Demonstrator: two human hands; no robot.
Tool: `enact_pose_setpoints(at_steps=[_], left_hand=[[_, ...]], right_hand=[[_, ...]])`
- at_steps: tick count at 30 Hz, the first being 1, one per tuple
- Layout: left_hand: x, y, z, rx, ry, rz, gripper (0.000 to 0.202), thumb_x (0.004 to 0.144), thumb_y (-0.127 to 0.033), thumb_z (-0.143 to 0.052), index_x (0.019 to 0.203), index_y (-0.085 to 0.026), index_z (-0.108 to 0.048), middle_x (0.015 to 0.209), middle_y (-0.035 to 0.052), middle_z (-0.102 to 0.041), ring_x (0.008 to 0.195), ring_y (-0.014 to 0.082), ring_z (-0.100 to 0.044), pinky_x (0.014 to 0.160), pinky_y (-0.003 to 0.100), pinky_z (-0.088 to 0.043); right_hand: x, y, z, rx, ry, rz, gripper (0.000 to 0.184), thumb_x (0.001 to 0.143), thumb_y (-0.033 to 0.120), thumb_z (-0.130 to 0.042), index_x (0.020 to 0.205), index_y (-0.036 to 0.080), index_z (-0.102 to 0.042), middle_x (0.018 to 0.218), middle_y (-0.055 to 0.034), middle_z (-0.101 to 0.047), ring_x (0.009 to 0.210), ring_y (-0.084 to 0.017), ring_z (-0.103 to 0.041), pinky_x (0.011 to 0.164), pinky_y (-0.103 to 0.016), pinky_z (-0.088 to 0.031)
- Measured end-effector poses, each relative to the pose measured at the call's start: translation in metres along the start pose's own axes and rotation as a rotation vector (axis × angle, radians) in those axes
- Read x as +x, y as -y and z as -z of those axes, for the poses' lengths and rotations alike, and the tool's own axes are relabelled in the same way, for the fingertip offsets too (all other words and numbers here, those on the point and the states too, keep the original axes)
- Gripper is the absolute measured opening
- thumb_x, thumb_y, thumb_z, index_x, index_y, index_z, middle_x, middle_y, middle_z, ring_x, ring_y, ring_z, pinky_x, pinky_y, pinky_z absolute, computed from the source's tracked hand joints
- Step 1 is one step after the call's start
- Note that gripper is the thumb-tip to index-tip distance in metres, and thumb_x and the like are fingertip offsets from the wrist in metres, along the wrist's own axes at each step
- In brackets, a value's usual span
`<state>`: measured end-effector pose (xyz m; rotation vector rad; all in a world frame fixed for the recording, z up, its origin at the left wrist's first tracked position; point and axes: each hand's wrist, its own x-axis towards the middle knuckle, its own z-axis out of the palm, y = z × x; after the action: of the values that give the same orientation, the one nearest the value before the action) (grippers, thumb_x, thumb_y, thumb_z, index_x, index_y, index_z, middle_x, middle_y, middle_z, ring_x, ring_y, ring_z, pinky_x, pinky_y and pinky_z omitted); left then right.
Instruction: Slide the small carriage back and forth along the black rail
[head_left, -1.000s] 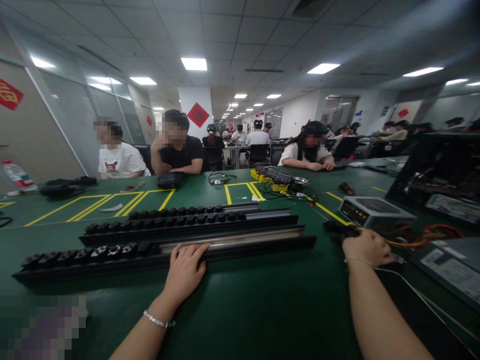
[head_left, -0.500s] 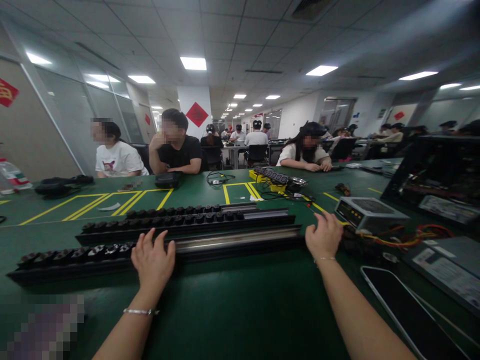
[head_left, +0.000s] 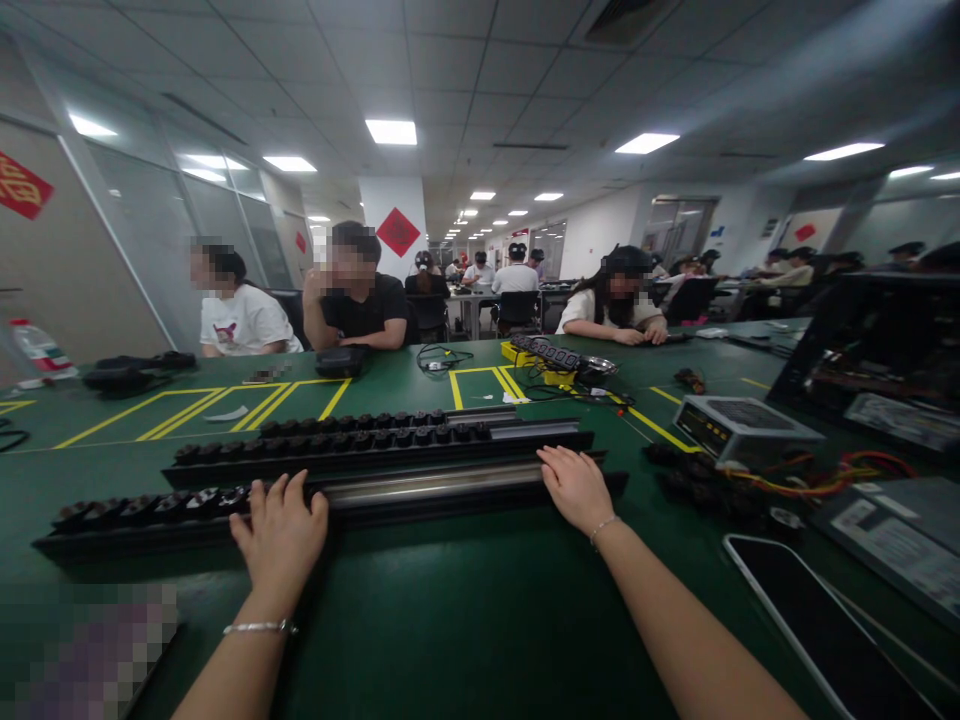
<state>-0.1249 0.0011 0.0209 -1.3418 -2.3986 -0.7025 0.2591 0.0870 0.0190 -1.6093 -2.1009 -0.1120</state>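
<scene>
Several long black rails with rows of black sockets lie across the green table. My left hand (head_left: pixel 281 537) rests on the nearest rail (head_left: pixel 420 492), fingers curled over its front edge by the last sockets. My right hand (head_left: pixel 576 487) lies on the same rail near its right end, fingers stretched over the silver channel. A second rail (head_left: pixel 375 447) lies just behind, a third behind that.
A grey power supply box (head_left: pixel 742 428) with red and yellow wires sits right of the rails. A dark phone (head_left: pixel 817 625) lies at the near right. An open computer case (head_left: pixel 877 350) stands far right. Other people sit across the table.
My right hand left the cables by the power supply and came left onto the nearest rail. My left hand slid left along that rail toward the sockets.
</scene>
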Motion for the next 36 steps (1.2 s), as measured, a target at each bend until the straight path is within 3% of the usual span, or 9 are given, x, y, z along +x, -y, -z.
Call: enact_pose_setpoints(at_steps=[5, 10, 16, 20, 25, 30, 36], left_hand=[[0.001, 0.000, -0.002, -0.001, -0.021, -0.045, 0.046, 0.086, -0.032, -0.028, 0.125, -0.018, -0.048, 0.134, 0.0138, -0.049, 0.131, 0.0305, -0.032, 0.105, 0.064, -0.016], [0.003, 0.002, -0.006, -0.061, 0.015, -0.063, 0.046, 0.087, -0.030, -0.026, 0.124, -0.017, -0.048, 0.132, 0.0136, -0.050, 0.122, 0.0282, -0.045, 0.106, 0.056, -0.025], [0.007, 0.005, -0.009, -0.154, 0.035, 0.006, 0.050, 0.086, -0.033, -0.029, 0.131, -0.013, -0.039, 0.131, 0.0147, -0.051, 0.123, 0.0270, -0.045, 0.108, 0.053, -0.021], [0.009, 0.004, -0.010, -0.140, 0.037, 0.036, 0.050, 0.085, -0.033, -0.030, 0.128, -0.012, -0.043, 0.126, 0.0159, -0.056, 0.119, 0.0276, -0.049, 0.108, 0.051, -0.021], [0.010, 0.004, -0.012, -0.143, 0.013, 0.059, 0.055, 0.084, -0.037, -0.031, 0.129, -0.006, -0.041, 0.128, 0.0191, -0.053, 0.123, 0.0292, -0.044, 0.109, 0.049, -0.020], [0.011, 0.007, -0.014, -0.075, 0.093, 0.027, 0.053, 0.085, -0.039, -0.029, 0.126, -0.011, -0.045, 0.124, 0.0171, -0.056, 0.121, 0.0286, -0.047, 0.108, 0.048, -0.021], [0.011, 0.008, -0.014, -0.054, 0.107, 0.025, 0.050, 0.083, -0.040, -0.031, 0.124, -0.016, -0.048, 0.121, 0.0142, -0.059, 0.119, 0.0280, -0.048, 0.107, 0.047, -0.022]], right_hand=[[0.000, 0.001, -0.001, 0.005, -0.023, -0.001, 0.040, 0.088, 0.029, -0.033, 0.118, 0.026, -0.060, 0.126, -0.0024, -0.058, 0.121, -0.020, -0.046, 0.101, -0.042, -0.031], [0.000, 0.001, -0.001, 0.008, -0.031, 0.008, 0.039, 0.088, 0.028, -0.034, 0.116, 0.026, -0.061, 0.124, -0.0025, -0.059, 0.120, -0.020, -0.047, 0.100, -0.041, -0.033], [0.000, 0.001, -0.001, 0.005, -0.049, 0.005, 0.039, 0.088, 0.028, -0.034, 0.115, 0.026, -0.061, 0.123, -0.0020, -0.060, 0.120, -0.020, -0.048, 0.099, -0.040, -0.034], [0.000, 0.002, 0.000, 0.002, -0.047, 0.005, 0.039, 0.088, 0.028, -0.034, 0.115, 0.026, -0.061, 0.123, -0.0017, -0.060, 0.119, -0.019, -0.048, 0.099, -0.040, -0.034], [0.000, 0.002, 0.001, 0.002, -0.037, 0.006, 0.039, 0.088, 0.028, -0.034, 0.116, 0.026, -0.061, 0.123, -0.0019, -0.060, 0.119, -0.020, -0.048, 0.098, -0.040, -0.034], [0.000, 0.001, 0.000, -0.007, -0.046, 0.012, 0.039, 0.088, 0.029, -0.034, 0.116, 0.025, -0.061, 0.123, -0.0018, -0.060, 0.119, -0.019, -0.048, 0.099, -0.039, -0.034], [0.000, -0.001, -0.003, -0.027, -0.067, 0.030, 0.038, 0.088, 0.028, -0.034, 0.115, 0.024, -0.061, 0.122, -0.0021, -0.061, 0.118, -0.019, -0.049, 0.097, -0.038, -0.035]])
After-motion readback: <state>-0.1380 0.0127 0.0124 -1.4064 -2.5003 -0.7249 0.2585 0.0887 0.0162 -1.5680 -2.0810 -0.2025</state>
